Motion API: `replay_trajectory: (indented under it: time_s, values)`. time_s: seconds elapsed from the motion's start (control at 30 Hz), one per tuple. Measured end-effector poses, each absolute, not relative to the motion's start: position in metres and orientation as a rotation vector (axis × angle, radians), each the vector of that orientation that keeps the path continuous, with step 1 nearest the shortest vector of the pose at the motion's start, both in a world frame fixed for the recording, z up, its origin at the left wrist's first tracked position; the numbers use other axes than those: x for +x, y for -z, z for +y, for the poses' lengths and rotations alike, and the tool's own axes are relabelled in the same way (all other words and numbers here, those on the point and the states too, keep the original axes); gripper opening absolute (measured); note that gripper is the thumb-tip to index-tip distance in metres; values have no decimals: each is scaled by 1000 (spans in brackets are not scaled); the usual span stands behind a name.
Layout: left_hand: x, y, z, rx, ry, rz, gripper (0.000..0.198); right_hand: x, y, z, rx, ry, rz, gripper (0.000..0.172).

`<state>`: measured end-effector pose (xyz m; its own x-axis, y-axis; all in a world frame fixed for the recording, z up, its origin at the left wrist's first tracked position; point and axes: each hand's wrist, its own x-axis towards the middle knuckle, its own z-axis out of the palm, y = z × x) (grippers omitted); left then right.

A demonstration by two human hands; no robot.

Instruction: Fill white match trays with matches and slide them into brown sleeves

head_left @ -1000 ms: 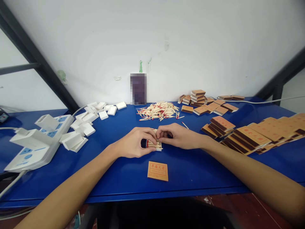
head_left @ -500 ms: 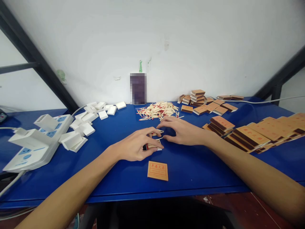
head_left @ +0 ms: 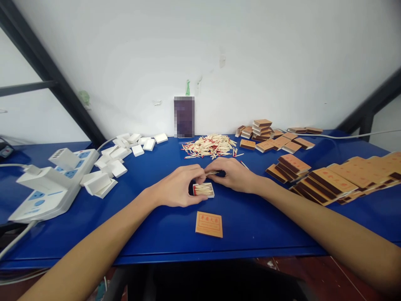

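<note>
A small white matchbox tray [head_left: 204, 190] filled with red-tipped matches lies on the blue table [head_left: 163, 225]. My left hand [head_left: 177, 187] curls round the tray's left end, thumb and fingers against it. My right hand [head_left: 232, 173] is just behind the tray, its fingers pinched on a few matches [head_left: 211, 172] held above the tray's far edge. An orange matchbox sleeve [head_left: 209, 224] lies flat in front of the tray, nearer the table's front edge. A loose heap of matches [head_left: 209, 146] lies farther back.
Empty white trays [head_left: 116, 158] are scattered at the back left beside a white power strip [head_left: 46, 184] with plugs. Orange matchboxes are stacked at the back [head_left: 261, 129] and in rows on the right [head_left: 332, 177]. A cable [head_left: 344, 136] runs along the wall.
My right hand let go of the tray, reached back toward the heap, then returned with a few matches pinched above the tray. My left hand stayed at the tray.
</note>
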<state>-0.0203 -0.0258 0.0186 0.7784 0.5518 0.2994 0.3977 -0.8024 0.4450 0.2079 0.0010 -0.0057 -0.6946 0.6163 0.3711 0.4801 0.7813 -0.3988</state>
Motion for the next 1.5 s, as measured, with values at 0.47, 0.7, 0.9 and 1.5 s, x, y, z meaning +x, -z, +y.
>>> replay_trajectory:
  time_s: [0.47, 0.7, 0.9, 1.5]
  values:
    - [-25, -18, -18, 2690, -544, 883, 47, 209, -13, -14, -788, -350, -2333, 18]
    - [-25, -14, -17, 2665, -584, 875, 46, 194, -9, -28, -702, -415, -2550, 20]
    - [-25, -15, -17, 2669, -554, 870, 42, 194, -7, -29, -693, -455, -2522, 22]
    - [-31, -19, -15, 2776, -421, 858, 30, 210, -22, -25, -903, -320, -2639, 16]
